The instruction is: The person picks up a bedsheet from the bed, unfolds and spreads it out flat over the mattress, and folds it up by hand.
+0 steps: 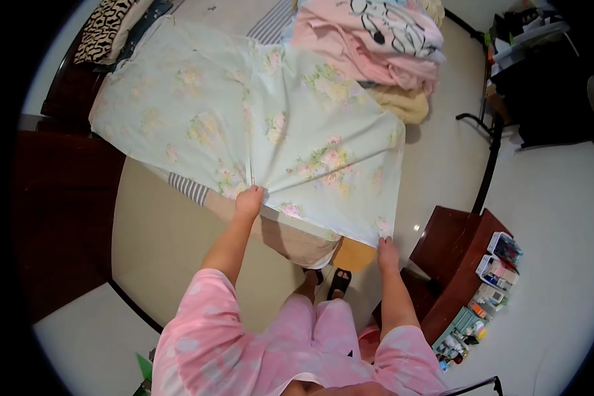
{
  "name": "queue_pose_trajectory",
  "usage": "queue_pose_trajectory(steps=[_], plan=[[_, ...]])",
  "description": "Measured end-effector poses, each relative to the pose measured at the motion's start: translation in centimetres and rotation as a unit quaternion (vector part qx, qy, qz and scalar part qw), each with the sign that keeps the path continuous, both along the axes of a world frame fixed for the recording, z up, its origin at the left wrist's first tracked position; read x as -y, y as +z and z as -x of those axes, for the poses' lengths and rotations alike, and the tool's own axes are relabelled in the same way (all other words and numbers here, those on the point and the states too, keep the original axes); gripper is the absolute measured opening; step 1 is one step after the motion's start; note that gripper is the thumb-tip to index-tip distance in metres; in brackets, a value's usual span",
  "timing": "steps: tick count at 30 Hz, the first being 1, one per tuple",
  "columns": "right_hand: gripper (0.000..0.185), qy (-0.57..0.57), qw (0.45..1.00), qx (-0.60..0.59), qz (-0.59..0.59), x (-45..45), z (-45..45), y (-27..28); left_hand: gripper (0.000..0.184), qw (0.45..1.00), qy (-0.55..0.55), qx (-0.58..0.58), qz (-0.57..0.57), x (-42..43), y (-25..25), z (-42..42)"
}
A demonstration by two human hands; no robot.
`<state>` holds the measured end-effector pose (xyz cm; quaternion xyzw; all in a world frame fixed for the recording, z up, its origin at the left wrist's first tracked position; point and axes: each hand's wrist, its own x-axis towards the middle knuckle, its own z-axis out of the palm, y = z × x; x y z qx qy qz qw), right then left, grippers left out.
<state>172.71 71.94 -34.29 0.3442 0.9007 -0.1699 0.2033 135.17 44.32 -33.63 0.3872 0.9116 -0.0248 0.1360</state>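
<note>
A pale green floral bed sheet or cover [244, 105] with pink and yellow flowers spreads over the bed. My left hand [249, 200] is closed on its near edge, around the middle, where creases and a seam-like line run together. At the sheet's near right corner my right hand [387, 253] pinches the fabric. Between my two hands the edge is drawn fairly straight. Beneath it a beige and brown cloth [297, 241] and a striped piece [188, 188] show at the bed's near side.
A pink blanket pile [369, 46] lies at the far right of the bed, with a yellow cloth [402, 104] under it. Folded patterned fabrics [102, 33] sit at the far left. On my right stands a dark wooden cabinet [455, 264] topped with small baskets and bottles.
</note>
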Motion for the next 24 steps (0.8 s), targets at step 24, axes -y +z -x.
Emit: queue_pose_trajectory(steps=[24], plan=[[0.041, 0.104, 0.973, -0.158, 0.133, 12.4, 4.2, 3.9, 0.038, 0.982, 0.115, 0.131, -0.071, 11.1, 3.0, -14.0]])
